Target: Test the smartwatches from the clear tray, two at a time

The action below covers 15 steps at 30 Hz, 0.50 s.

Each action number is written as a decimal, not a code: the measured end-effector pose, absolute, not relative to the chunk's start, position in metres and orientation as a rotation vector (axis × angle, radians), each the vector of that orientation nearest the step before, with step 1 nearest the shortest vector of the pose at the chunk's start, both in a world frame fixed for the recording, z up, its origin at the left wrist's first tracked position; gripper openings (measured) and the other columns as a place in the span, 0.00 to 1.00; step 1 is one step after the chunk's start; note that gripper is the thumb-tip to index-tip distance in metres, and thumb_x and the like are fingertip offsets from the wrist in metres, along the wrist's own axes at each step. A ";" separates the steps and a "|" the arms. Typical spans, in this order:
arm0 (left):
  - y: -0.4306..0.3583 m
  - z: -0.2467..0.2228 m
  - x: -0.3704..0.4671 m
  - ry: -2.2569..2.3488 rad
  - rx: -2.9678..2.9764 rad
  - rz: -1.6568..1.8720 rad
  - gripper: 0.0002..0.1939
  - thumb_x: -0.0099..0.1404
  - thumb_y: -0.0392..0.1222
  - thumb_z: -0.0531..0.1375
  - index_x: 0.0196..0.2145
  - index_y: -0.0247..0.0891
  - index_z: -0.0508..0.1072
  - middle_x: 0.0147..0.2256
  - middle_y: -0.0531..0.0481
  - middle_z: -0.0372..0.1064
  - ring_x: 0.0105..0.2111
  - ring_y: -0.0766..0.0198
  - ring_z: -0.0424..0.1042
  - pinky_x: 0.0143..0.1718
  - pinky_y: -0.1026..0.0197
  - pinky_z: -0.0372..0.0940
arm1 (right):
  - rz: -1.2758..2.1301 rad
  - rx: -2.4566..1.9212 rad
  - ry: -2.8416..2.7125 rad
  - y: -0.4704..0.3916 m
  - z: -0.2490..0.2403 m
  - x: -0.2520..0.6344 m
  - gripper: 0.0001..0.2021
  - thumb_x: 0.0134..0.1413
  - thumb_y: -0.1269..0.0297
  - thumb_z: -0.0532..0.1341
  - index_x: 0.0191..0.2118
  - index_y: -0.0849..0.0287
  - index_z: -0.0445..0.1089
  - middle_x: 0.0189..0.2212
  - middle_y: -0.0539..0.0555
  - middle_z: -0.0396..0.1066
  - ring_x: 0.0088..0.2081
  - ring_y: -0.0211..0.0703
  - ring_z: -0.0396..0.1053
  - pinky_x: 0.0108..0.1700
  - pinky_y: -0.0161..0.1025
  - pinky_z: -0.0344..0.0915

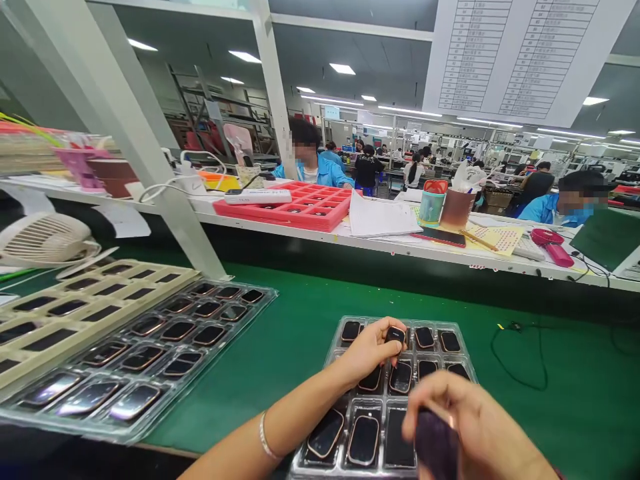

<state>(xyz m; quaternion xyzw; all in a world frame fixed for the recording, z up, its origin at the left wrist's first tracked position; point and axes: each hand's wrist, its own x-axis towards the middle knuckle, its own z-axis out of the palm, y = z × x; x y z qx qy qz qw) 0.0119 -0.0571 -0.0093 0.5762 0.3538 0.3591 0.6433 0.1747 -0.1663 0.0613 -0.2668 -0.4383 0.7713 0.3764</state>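
Observation:
My left hand [369, 350], with a bracelet on its wrist, pinches a small smartwatch body [396, 335] with a dark screen above the back rows of a clear plastic tray [345, 400]. In the tray's pockets lie several more smartwatch bodies [363, 440] with black screens and rose-gold frames. At the front right, my right hand [470, 407] is closed round a dark, rounded smartwatch body [436, 443], close to the camera and blurred by motion. That hand hides part of the tray's right side.
On the left, another clear tray [173, 363] of watch bodies lies beside a cream tray [107, 313]. A white fan [45, 237] stands behind them. Above the green bench [240, 373], a shelf carries a red foam tray [300, 207], papers and cups. A black cable [520, 387] lies right. Co-workers sit beyond.

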 end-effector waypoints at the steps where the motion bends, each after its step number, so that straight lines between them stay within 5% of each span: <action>1: -0.057 -0.009 0.012 0.818 1.319 0.830 0.15 0.53 0.35 0.58 0.40 0.35 0.63 0.29 0.52 0.67 0.21 0.73 0.64 0.19 0.70 0.52 | 1.880 -0.682 -1.142 -0.154 0.054 0.179 0.21 0.45 0.49 0.64 0.44 0.55 0.68 0.38 0.57 0.71 0.29 0.40 0.71 0.24 0.32 0.67; 3: -0.058 -0.009 0.013 0.829 1.324 0.838 0.16 0.52 0.32 0.57 0.40 0.36 0.63 0.30 0.52 0.67 0.23 0.71 0.66 0.20 0.70 0.53 | 1.748 -0.829 -1.159 -0.129 0.036 0.190 0.22 0.47 0.55 0.64 0.49 0.56 0.66 0.44 0.59 0.69 0.34 0.44 0.72 0.26 0.34 0.69; 7: -0.059 -0.010 0.014 0.838 1.334 0.819 0.19 0.51 0.32 0.57 0.42 0.36 0.64 0.30 0.52 0.66 0.26 0.68 0.69 0.19 0.70 0.54 | 1.660 -1.011 -1.148 -0.096 0.004 0.209 0.22 0.43 0.61 0.67 0.47 0.59 0.66 0.41 0.58 0.72 0.33 0.41 0.73 0.26 0.32 0.70; 15: -0.056 -0.011 0.013 0.809 1.333 0.813 0.17 0.56 0.43 0.59 0.43 0.35 0.66 0.31 0.49 0.69 0.21 0.69 0.69 0.18 0.70 0.53 | 1.646 -0.994 -1.177 -0.090 -0.010 0.213 0.19 0.46 0.58 0.65 0.44 0.60 0.68 0.34 0.56 0.72 0.25 0.36 0.70 0.23 0.30 0.67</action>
